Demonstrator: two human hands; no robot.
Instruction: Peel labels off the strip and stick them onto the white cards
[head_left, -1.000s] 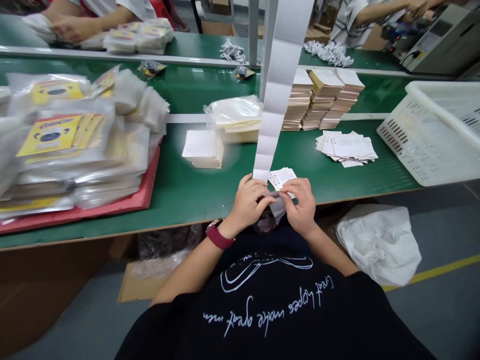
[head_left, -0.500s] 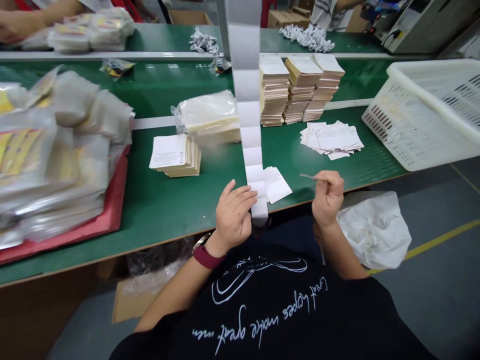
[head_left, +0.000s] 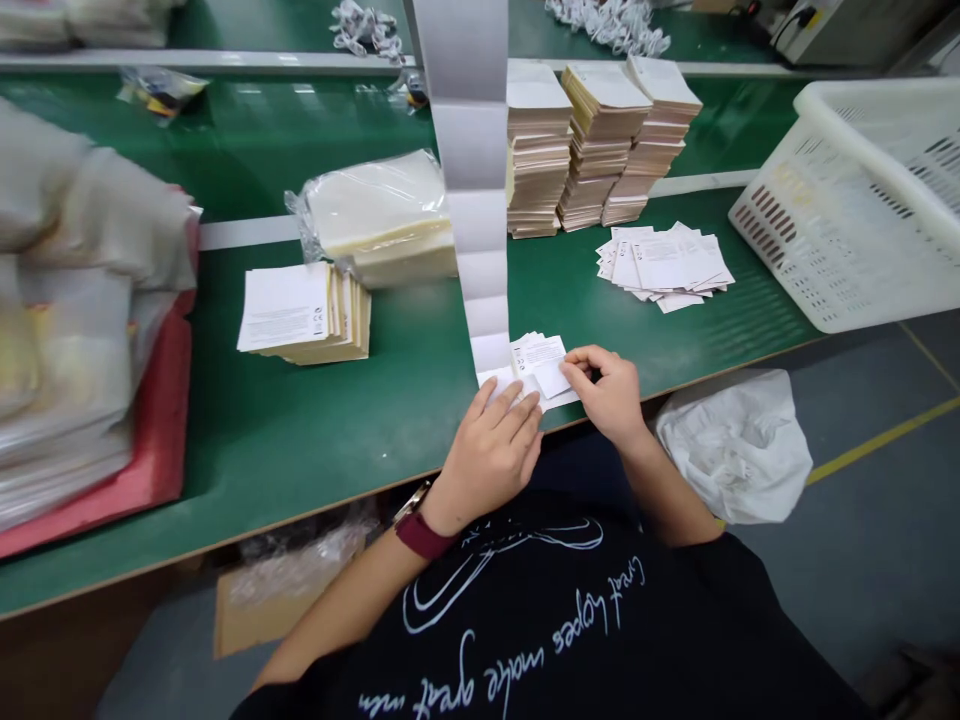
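Observation:
A long white creased paper strip [head_left: 480, 230] hangs from above, its lower end at the table's front edge. My left hand [head_left: 493, 452] lies flat with fingers stretched across that end and the edge of some white printed cards [head_left: 534, 345]. On the right, my right hand [head_left: 609, 398] has thumb and forefinger pinched at the corner of a small white card [head_left: 551, 374] on top of those cards. The fingertips partly hide the cards' lower edges.
On the green table [head_left: 315, 440] stand a short card stack [head_left: 289, 305], a plastic-wrapped bundle [head_left: 382, 205], tall card stacks [head_left: 536, 150] and a loose card pile [head_left: 667, 260]. Bagged goods [head_left: 67, 350] fill the left; a white basket [head_left: 862, 200] stands right. A white bag [head_left: 739, 445] is below.
My right hand has moved left to the cards by the strip, bringing its thin slip there. My left hand has come down onto the strip's end. The camera view has shifted.

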